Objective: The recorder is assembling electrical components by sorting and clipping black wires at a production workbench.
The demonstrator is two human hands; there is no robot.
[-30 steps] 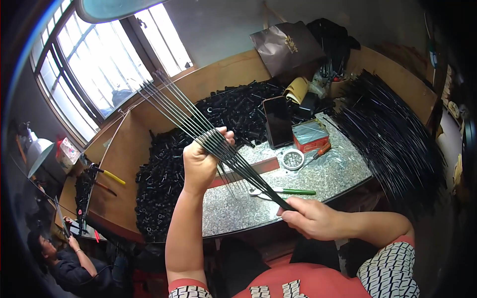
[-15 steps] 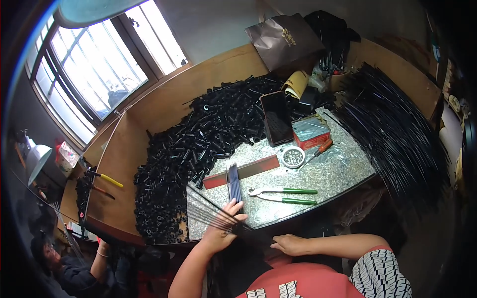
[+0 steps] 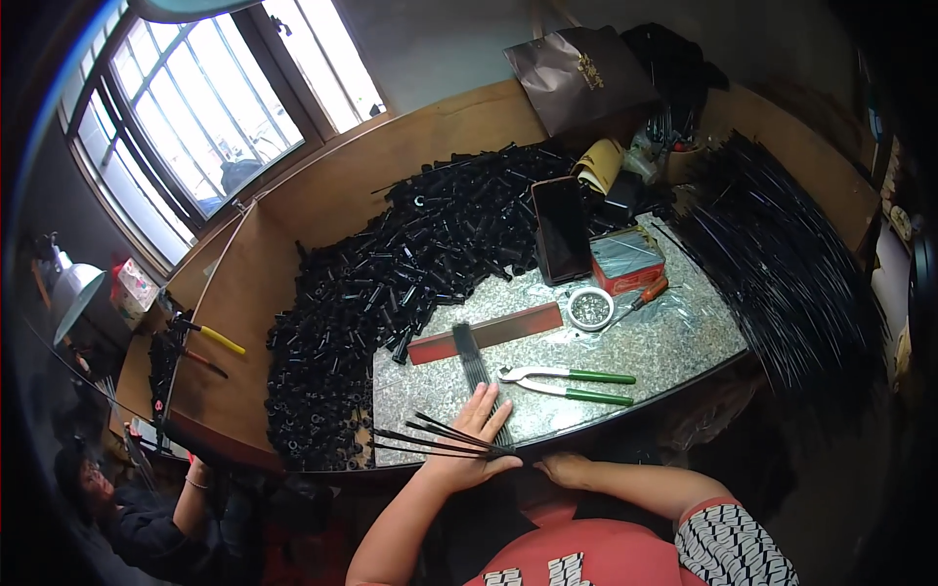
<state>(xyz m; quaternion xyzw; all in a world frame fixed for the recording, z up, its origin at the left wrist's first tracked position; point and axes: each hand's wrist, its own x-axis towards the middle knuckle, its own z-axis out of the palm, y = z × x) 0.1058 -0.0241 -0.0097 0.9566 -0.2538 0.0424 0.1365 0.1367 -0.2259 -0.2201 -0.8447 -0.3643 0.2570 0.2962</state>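
My left hand (image 3: 471,435) lies at the table's front edge, fingers stretched and spread over a flat row of thin black rods (image 3: 476,369). The row's far end rests across a reddish-brown bar (image 3: 528,322). Several more black rods (image 3: 420,444) fan out leftward over the back of this hand, converging near its thumb. My right hand (image 3: 564,471) is just off the front edge, closed, with its fingertips partly hidden in shadow. What it grips cannot be made out, though the fanned rods point toward it.
Green-handled pliers (image 3: 596,386), a white dish of small pieces (image 3: 590,309), a screwdriver (image 3: 653,291), a red box (image 3: 625,278) and a phone (image 3: 561,230) lie right. Black fittings (image 3: 391,254) heap behind; long black rods (image 3: 791,264) pile right. A co-worker (image 3: 147,518) sits lower left.
My left hand has shifted right and its fingers have spread. The fanned rods now lie flatter across it. My right hand has barely moved; the whole view has swung slightly.
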